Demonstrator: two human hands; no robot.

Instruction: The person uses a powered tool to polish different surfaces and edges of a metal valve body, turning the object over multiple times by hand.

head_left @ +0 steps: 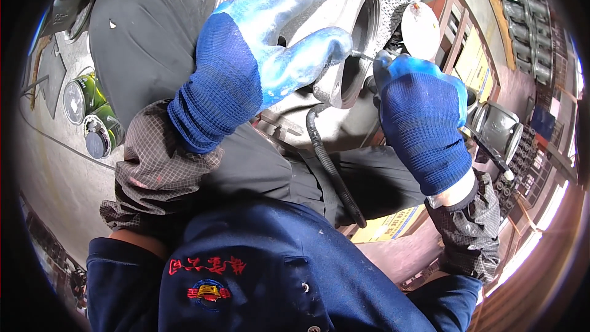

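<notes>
My left hand (270,49), in a blue coated glove, lies over a grey metal casting (337,80) with its fingers stretched and spread. The casting has wide round openings, one of them facing right. My right hand (421,95), gloved alike, is closed around a tool with a thin metal shaft (362,55) that points left toward the casting's rim, close to my left fingertip. The fist hides the tool's body, so its exact kind does not show. A black ribbed hose (329,166) curves down from beside the casting across my lap.
Two green cans (98,129) stand on the floor at left. A white round object (421,32) is beyond my right hand, near a reddish-brown frame (455,18). Rows of grey castings (522,12) line the far right. A black stick with a white end (491,154) shows beside my right wrist.
</notes>
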